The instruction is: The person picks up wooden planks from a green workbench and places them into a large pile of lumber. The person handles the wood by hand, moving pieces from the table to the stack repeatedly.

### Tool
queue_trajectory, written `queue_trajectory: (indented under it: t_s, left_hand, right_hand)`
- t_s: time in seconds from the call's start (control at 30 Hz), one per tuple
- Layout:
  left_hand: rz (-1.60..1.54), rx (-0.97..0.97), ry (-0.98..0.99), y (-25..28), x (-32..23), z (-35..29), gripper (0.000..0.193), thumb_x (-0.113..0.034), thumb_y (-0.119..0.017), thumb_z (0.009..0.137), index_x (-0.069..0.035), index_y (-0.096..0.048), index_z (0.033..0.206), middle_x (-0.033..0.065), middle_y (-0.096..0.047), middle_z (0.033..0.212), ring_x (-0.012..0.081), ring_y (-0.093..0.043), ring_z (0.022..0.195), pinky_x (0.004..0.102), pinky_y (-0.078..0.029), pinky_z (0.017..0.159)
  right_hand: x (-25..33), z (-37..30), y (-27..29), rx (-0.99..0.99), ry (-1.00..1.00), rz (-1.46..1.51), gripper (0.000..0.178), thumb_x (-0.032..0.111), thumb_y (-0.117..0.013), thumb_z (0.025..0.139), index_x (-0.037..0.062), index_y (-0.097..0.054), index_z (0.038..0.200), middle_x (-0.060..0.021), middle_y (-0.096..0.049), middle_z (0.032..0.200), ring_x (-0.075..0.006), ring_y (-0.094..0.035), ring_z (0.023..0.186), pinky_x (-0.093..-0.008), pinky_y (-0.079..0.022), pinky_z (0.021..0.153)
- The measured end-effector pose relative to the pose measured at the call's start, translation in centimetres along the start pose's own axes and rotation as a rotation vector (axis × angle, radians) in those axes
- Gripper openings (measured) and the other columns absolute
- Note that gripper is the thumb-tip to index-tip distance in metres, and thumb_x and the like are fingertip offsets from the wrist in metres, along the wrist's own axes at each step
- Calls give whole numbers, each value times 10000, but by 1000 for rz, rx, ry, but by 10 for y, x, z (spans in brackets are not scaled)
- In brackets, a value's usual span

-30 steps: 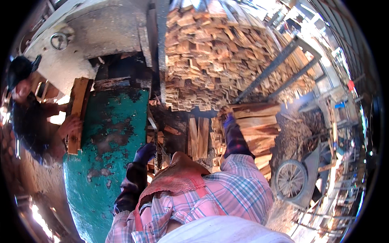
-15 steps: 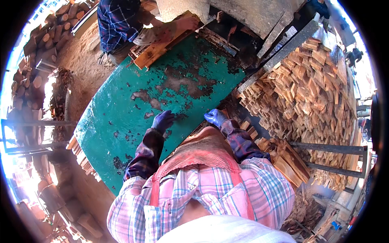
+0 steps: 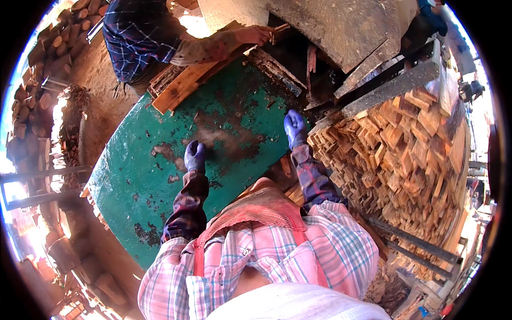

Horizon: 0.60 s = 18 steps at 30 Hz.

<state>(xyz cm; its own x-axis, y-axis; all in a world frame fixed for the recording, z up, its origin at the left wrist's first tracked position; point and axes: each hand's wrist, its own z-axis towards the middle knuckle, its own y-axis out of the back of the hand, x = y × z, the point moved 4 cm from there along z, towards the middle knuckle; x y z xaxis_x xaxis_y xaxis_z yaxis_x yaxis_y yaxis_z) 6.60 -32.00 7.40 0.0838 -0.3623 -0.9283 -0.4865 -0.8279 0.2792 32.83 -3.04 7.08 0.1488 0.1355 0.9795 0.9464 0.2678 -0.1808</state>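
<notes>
A green board (image 3: 133, 165), its paint worn away in dark and grey patches, lies in front of me. Above its middle is my left hand (image 3: 195, 156) in a blue-purple glove, fingers reaching forward, with nothing seen in it. My right hand (image 3: 295, 129), gloved alike, hovers at the board's right edge beside the stacked wood; its fingers point away from me and it appears to hold nothing. At the board's far edge lie rough wooden planks (image 3: 184, 88). A co-worker's bare arm (image 3: 213, 48) stretches over them, the hand (image 3: 257, 35) at a thin wood piece.
A tall stack of split wood sticks (image 3: 394, 144) rises at my right, with a metal bar (image 3: 389, 85) along its far side. Loose wood strips (image 3: 277, 69) lie by a dark gap ahead. Round logs (image 3: 58, 48) are piled far left. Metal rails (image 3: 48, 176) stick out at left.
My right hand has moved forward to the board's far right edge, and my left hand slightly left. The co-worker's arm has reached further right. The view has shifted, bringing the wood stack nearer.
</notes>
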Motion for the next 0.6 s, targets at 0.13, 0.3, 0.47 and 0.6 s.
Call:
queue_trajectory:
  t_s: [0.13,0.3,0.47,0.6]
  left_hand:
    - [385,-10,24,-10,-28,-10,447,-210,-634,790,4,-522,1167,119,-597,1078,222,-584,959,319,-461,833]
    - [519,-8,-63,-12,-43,-25,488,-247,-666,738,-25,-539,1154,112,-582,1056,212,-594,930,314,-466,815]
    - [588,27,-131,-17,-56,-29,454,-256,-658,733,-14,-552,1103,96,-578,1001,220,-585,906,322,-456,815]
    - [661,135,-238,-46,-80,-26,385,-259,-653,730,-38,-580,1037,109,-582,969,242,-574,923,334,-449,819]
  right_hand:
    - [89,72,5,-331,320,-1058,595,291,-671,775,26,-437,1254,-188,-496,1243,-318,-494,1137,-376,-415,942]
    - [104,197,22,-332,-34,-1198,731,453,-661,720,30,-424,1267,-226,-473,1258,-374,-472,1149,-437,-409,934]
    - [51,266,12,-70,-219,-1179,667,454,-639,726,29,-466,1208,-251,-563,1104,-360,-549,1044,-439,-444,864]
    - [-60,262,-16,606,-656,-1450,558,423,-588,800,73,-463,1216,-158,-584,1034,-236,-586,831,-356,-506,696]
